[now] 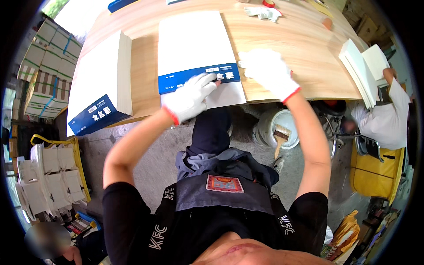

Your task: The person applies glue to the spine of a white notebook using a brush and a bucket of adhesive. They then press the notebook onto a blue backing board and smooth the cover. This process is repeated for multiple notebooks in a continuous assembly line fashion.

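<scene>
Wooden table (282, 39): paper stacks (104, 75), bucket (276, 128) below.

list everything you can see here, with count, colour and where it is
wooden table: 1, light brown, upper centre
white sheet with blue band: 1, table middle, under both hands
sheet stack: 1, white and blue, table left
spare gloves: 1 pair, white, far edge
bucket with brush: 1, white, floor under the table
co-worker: 1, white top, right, holding a white stack
left hand: white glove, on the blue band
right hand: white glove, flat at the sheet's right edge
</scene>
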The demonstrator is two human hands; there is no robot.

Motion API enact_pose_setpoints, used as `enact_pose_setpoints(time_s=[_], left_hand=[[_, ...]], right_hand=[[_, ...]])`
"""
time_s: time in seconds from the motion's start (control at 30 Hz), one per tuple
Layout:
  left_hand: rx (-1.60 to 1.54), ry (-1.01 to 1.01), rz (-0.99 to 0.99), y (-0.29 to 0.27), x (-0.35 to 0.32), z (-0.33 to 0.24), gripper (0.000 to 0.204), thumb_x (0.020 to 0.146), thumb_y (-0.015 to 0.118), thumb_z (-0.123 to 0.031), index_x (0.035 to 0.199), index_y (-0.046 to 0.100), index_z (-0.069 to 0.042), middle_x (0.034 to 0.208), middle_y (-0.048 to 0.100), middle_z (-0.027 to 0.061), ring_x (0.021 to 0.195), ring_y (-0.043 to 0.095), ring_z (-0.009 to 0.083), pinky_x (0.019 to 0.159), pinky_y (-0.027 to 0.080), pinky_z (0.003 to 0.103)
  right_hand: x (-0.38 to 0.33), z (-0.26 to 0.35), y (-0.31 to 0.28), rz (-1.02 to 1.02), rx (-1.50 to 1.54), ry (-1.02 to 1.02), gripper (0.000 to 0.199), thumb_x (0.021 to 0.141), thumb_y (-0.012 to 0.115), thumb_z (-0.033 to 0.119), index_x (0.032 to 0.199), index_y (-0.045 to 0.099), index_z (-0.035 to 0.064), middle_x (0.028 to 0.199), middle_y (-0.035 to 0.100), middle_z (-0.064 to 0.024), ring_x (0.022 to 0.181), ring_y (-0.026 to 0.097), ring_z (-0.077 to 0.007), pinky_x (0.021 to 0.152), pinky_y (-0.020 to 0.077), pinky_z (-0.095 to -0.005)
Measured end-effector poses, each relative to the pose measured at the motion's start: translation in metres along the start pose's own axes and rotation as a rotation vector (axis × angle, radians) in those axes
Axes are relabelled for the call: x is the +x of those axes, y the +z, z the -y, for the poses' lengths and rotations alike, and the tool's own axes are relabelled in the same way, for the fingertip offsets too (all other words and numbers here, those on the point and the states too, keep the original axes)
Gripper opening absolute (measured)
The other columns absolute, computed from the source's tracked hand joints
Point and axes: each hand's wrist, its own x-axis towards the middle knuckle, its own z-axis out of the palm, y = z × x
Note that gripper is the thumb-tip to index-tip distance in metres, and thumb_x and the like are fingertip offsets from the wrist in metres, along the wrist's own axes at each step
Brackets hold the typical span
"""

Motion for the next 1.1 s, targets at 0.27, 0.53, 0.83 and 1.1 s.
enact_pose_setpoints(time_s=[0.27, 0.53, 0.83, 1.1], left_hand=[[-2.181, -0.981, -0.948, 0.007, -0.050, -0.012, 0.019, 0.100, 0.046, -0.021, 0.110, 0.047, -0.005, 0.113, 0.051, 0.0095, 0.104, 0.054, 0.0261, 0.094, 0.045, 0.040], [-2.194, -1.028, -1.018, 0.034, -0.019, 0.022, 0.021, 0.087, 0.056, 0.002, 0.104, 0.048, -0.006, 0.113, 0.052, 0.0097, 0.105, 0.054, 0.0280, 0.098, 0.048, 0.047], [-2.045, -1.156, -1.178, 0.040, 0.022, 0.032, 0.015, 0.087, 0.054, 0.007, 0.097, 0.051, -0.004, 0.111, 0.054, 0.0107, 0.107, 0.057, 0.0319, 0.102, 0.048, 0.060], [-1.940, -1.186, -1.174, 0.053, 0.019, 0.042, 0.011, 0.089, 0.055, 0.005, 0.094, 0.055, -0.006, 0.105, 0.056, 0.0058, 0.102, 0.059, 0.0269, 0.099, 0.051, 0.058]], right_hand=[[-0.004, 0.022, 0.084, -0.323, 0.037, -0.126, 0.034, 0.083, 0.059, 0.024, 0.116, 0.065, 0.0194, 0.116, 0.060, -0.0019, 0.112, 0.054, -0.0227, 0.100, 0.0407, -0.0377], [-0.007, 0.011, 0.090, -0.259, 0.083, -0.116, 0.037, 0.083, 0.063, 0.023, 0.120, 0.064, 0.0183, 0.120, 0.061, -0.0053, 0.115, 0.053, -0.0248, 0.102, 0.0402, -0.0399], [-0.018, -0.030, 0.058, -0.285, 0.123, 0.181, 0.038, 0.094, 0.052, 0.036, 0.129, 0.059, 0.0248, 0.113, 0.063, -0.0076, 0.112, 0.057, -0.0266, 0.098, 0.0441, -0.0433], [-0.025, -0.003, 0.076, -0.109, -0.058, 0.113, 0.036, 0.092, 0.054, 0.035, 0.124, 0.060, 0.0211, 0.104, 0.064, -0.0050, 0.098, 0.062, -0.0263, 0.090, 0.0485, -0.0395]])
